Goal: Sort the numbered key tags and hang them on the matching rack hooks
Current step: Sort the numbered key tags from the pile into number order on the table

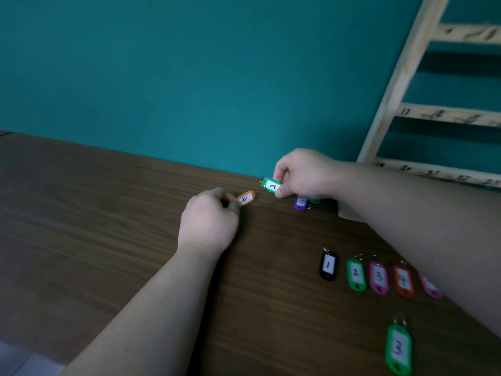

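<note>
The left hand (208, 223) curls round one end of the orange tag 4 (245, 198), low on the table (108, 213). The right hand (301, 172) pinches a green tag 2 (272, 185) by the far edge. A purple tag (301, 203) lies half hidden under it. Toward the right edge lie a black tag (328, 266), a second green tag (356, 274), a pink tag (378, 278) and a red tag (404, 281). Another pink one (431, 287) is partly covered by the forearm. The rack (401, 77) is cut off, its numbers blurred.

Bare left grip (208, 226), bare right grip (303, 172), forearms (151, 308) uncovered, unsleeved
</note>
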